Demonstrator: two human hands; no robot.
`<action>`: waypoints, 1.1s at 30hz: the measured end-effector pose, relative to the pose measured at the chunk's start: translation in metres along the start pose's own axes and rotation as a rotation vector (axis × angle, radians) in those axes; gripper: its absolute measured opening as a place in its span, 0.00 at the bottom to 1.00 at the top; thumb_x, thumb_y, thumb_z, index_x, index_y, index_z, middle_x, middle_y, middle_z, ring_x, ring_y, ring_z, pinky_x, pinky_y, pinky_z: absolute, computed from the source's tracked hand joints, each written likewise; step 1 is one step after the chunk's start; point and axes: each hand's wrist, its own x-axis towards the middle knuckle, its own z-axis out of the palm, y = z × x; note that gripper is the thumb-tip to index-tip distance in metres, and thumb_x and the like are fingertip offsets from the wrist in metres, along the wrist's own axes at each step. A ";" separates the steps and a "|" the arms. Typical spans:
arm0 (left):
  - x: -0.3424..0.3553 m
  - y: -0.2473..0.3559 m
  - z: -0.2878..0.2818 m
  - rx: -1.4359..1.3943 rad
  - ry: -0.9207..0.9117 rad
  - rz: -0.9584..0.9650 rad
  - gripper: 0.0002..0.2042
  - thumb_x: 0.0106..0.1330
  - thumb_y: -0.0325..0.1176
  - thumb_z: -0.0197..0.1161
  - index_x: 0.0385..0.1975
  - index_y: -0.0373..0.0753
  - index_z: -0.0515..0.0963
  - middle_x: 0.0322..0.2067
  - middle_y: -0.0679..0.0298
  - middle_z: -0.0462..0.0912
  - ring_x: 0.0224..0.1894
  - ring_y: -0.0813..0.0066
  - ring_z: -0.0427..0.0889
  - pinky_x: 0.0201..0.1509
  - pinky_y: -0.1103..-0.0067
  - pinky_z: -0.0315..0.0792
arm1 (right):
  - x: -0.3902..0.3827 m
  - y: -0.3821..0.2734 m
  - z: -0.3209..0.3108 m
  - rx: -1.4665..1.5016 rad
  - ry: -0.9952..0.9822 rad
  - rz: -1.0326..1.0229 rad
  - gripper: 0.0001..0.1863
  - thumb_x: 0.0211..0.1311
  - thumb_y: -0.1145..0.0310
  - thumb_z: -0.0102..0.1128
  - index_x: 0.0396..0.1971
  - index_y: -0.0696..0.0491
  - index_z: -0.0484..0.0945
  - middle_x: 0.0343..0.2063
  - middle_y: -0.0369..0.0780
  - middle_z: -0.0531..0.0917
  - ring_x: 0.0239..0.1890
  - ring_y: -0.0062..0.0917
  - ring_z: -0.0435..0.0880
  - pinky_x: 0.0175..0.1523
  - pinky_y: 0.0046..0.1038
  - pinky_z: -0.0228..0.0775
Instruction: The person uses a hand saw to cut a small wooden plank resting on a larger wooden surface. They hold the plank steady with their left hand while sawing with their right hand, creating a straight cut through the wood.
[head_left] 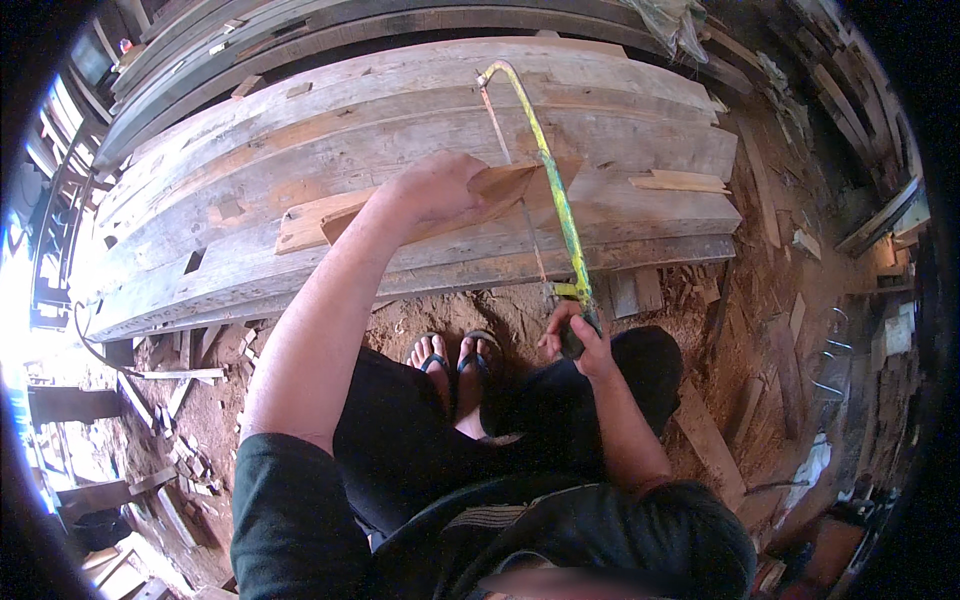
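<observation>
The wooden piece (508,183) lies near the centre of the frame, above the stack of planks (640,130), its right end reaching under the saw. The saw (553,180), a yellow-green bow frame, stands upright in the picture, right of centre; its thin blade (530,222) crosses the piece near that end. How deep it has bitten cannot be told.

The left hand (438,188) is closed over the wood, left of the blade. The right hand (580,342), lower right of centre, is curled round the saw's handle.

To saw cleanly here, I would press the piece firmly down, keep the left fingers well clear of the teeth, and draw long, even strokes with light pressure, easing off near the end so the wood does not splinter.

Counted: one saw, one gripped piece, two hands, two sandals (427,347) at lower centre. A pale board (300,222) lies beside the left forearm; offcuts (680,181) on the stack's right overlap too closely to count.
</observation>
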 end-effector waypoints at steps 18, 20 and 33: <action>0.014 -0.013 0.008 0.107 0.028 -0.100 0.29 0.63 0.49 0.69 0.63 0.46 0.76 0.58 0.52 0.82 0.62 0.51 0.78 0.64 0.62 0.73 | 0.003 0.006 0.003 -0.204 0.010 0.089 0.09 0.72 0.62 0.64 0.37 0.51 0.77 0.30 0.35 0.84 0.21 0.13 0.74 0.26 0.20 0.67; 0.013 -0.009 0.009 0.143 0.028 -0.143 0.30 0.63 0.51 0.69 0.64 0.47 0.76 0.58 0.53 0.82 0.62 0.52 0.78 0.65 0.62 0.73 | 0.003 0.006 0.005 -0.164 0.012 0.051 0.09 0.72 0.62 0.64 0.36 0.51 0.78 0.30 0.34 0.85 0.21 0.13 0.74 0.26 0.20 0.67; -0.006 0.039 -0.002 0.276 0.077 -0.315 0.32 0.57 0.58 0.72 0.58 0.48 0.81 0.56 0.55 0.84 0.60 0.53 0.80 0.63 0.60 0.74 | 0.009 -0.003 0.003 -0.229 -0.054 -0.037 0.17 0.74 0.57 0.60 0.28 0.53 0.79 0.15 0.30 0.75 0.15 0.13 0.72 0.23 0.21 0.67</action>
